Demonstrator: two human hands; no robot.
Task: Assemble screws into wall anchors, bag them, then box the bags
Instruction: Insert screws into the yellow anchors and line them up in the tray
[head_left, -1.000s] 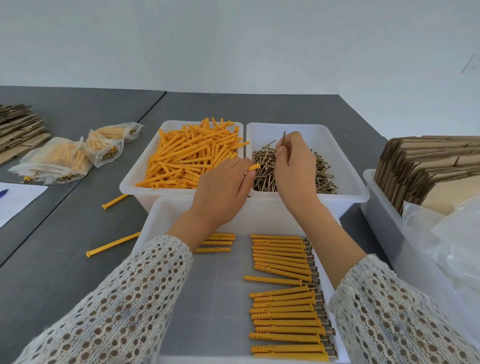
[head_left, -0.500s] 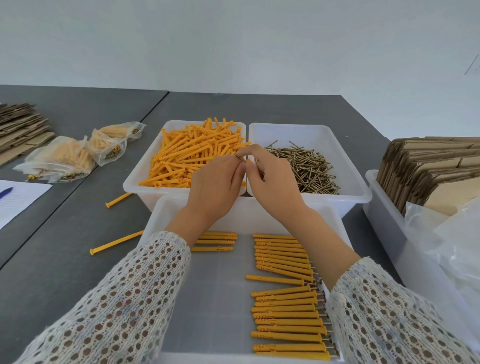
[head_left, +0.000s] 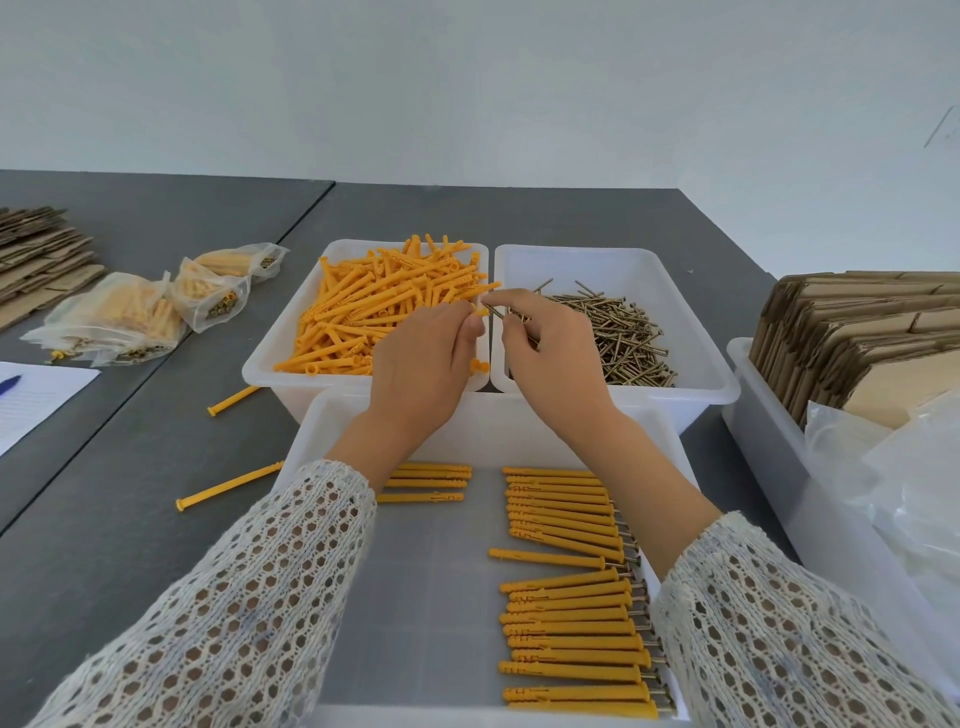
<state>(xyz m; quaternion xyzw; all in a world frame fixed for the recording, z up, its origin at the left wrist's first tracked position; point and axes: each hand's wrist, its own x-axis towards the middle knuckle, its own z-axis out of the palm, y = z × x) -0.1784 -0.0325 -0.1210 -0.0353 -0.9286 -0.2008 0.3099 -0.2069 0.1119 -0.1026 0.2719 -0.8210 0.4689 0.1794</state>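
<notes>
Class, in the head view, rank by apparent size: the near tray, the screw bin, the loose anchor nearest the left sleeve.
1. Near tray, though nearness enlarges it.
2. Screw bin.
3. Loose anchor.

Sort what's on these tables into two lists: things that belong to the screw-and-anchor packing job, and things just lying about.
Belongs to the job:
- left hand holding an anchor
- right hand holding a screw
- tub of anchors
- tub of screws
- finished anchors in the front tray
- filled bags
- flat boxes

Lying about:
- paper
- pen
- two stray anchors on the table
</notes>
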